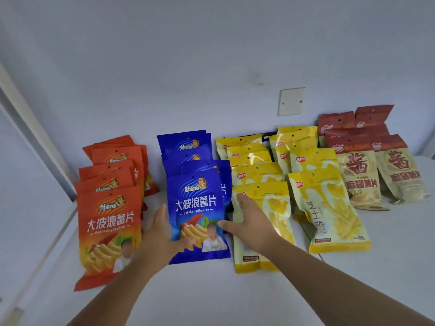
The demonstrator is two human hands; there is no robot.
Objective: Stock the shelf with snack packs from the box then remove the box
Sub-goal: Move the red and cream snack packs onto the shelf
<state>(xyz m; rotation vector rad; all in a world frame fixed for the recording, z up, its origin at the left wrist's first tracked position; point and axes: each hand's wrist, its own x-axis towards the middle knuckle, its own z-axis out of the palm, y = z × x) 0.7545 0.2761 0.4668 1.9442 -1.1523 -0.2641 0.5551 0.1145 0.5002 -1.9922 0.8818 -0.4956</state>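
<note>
Snack packs stand in rows on a white shelf (211,297). The front blue pack (196,203) stands upright at the head of the blue row. My left hand (162,236) holds its lower left edge, thumb across the front. My right hand (249,222) touches its right edge with the thumb, fingers spread in front of the front yellow pack (270,208). To the left stands a row of orange packs (109,222). The box is not in view.
A second yellow row (329,208) and beige packs with red tops (362,170) stand to the right. A white wall plate (291,101) sits on the back wall. A side panel (35,137) closes the shelf on the left.
</note>
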